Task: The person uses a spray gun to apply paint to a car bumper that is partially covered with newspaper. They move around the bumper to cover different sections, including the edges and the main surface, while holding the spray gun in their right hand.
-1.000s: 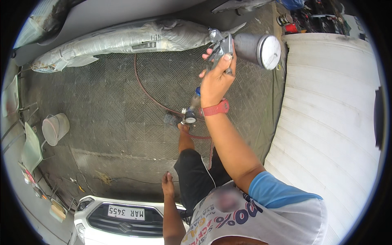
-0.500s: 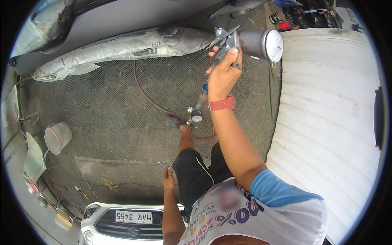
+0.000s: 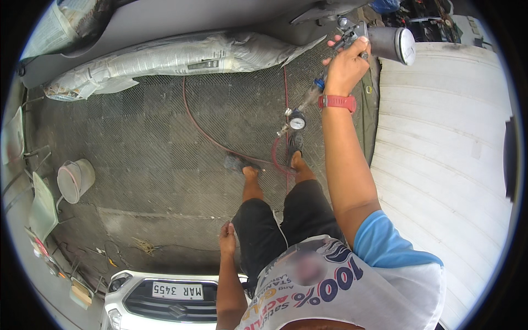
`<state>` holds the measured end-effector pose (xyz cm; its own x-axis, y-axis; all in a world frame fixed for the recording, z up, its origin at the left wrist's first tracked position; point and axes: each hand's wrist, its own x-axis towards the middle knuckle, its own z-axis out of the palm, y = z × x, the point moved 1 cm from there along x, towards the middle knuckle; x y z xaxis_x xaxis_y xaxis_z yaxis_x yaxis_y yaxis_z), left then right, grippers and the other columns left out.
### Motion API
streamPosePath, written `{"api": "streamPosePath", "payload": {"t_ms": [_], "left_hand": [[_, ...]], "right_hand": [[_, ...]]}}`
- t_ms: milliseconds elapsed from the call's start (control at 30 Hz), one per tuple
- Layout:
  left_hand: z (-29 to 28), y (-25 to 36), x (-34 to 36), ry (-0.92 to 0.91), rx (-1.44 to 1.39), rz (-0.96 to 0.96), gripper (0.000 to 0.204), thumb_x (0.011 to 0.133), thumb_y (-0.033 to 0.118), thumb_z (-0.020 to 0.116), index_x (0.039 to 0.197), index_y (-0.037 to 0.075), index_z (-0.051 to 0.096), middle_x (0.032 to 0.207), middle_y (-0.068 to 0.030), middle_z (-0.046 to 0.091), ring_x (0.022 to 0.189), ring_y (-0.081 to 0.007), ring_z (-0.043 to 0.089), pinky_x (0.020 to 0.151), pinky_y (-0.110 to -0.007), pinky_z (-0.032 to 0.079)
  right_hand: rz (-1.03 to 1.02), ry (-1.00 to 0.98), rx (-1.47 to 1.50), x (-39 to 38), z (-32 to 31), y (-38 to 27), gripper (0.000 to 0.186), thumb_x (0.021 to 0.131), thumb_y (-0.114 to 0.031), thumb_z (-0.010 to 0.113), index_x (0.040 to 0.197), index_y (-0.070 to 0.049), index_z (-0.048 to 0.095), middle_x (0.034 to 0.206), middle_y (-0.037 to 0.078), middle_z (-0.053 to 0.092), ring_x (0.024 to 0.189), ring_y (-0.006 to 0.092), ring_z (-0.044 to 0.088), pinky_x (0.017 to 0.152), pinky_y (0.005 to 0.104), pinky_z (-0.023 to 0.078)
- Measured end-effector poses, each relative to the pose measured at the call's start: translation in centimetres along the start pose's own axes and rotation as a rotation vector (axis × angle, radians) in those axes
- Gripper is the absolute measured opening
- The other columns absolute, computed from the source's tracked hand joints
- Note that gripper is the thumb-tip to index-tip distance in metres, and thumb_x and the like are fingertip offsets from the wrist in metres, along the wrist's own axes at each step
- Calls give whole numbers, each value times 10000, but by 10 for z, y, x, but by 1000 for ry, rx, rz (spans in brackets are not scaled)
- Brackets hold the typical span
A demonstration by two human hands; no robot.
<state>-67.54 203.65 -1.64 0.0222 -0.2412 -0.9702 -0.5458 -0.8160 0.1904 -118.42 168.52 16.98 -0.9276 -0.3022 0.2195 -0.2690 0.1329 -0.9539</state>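
Note:
My right hand [image 3: 347, 69], with a red watch on the wrist, grips a metal spray gun [image 3: 353, 33] held up at the far right of centre. A grey cup [image 3: 383, 43] with a white lid end sticks out from the gun to the right. Below the grip hang a clear and blue air filter [image 3: 309, 99] and a round pressure gauge [image 3: 297, 121]. The gun's tip is near the grey car panel [image 3: 220, 21], apart from it. My left hand [image 3: 226, 242] hangs beside my left thigh, its fingers loosely apart with nothing seen in them.
Newspaper masking [image 3: 159, 58] covers the panel's lower edge. A red hose [image 3: 203, 132] curves over the floor mats by my feet. A white bucket [image 3: 77, 179] stands at the left, a white car [image 3: 170, 300] behind me, a white ribbed shutter [image 3: 440, 121] at the right.
My right hand has moved right and slightly farther away with the spray gun, and the gauge has swung along. My right foot now shows. The left hand stays about where it was.

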Motion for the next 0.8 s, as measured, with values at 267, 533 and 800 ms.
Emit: {"api": "streamPosePath", "payload": {"t_ms": [267,533,800], "left_hand": [[79,20,28,-331,665,-29,1071,990,770,611,1781,185,189,1795,-286,243,1612,-518,339,1296,-559,361],[143,43,75,-134,810,-109,1166,907,733,752,1779,224,169,1737,-377,257,1550,-570,412,1245,-595,446],[162,46,75,20,749,-89,980,880,586,837,1682,200,426,1701,-296,365,1510,-514,461,1216,-573,473]], "right_hand": [[33,-175,75,-115,6,37,535,1209,-439,360,1460,1,534,1121,174,754,960,196,755,519,295,574],[-81,-77,261,-150,28,116,783,1176,-581,361,1691,7,325,1248,213,709,1027,243,742,576,280,576],[-182,-14,286,-124,33,170,772,1172,-606,328,1587,41,400,1209,211,701,1009,239,740,544,282,578]]}}
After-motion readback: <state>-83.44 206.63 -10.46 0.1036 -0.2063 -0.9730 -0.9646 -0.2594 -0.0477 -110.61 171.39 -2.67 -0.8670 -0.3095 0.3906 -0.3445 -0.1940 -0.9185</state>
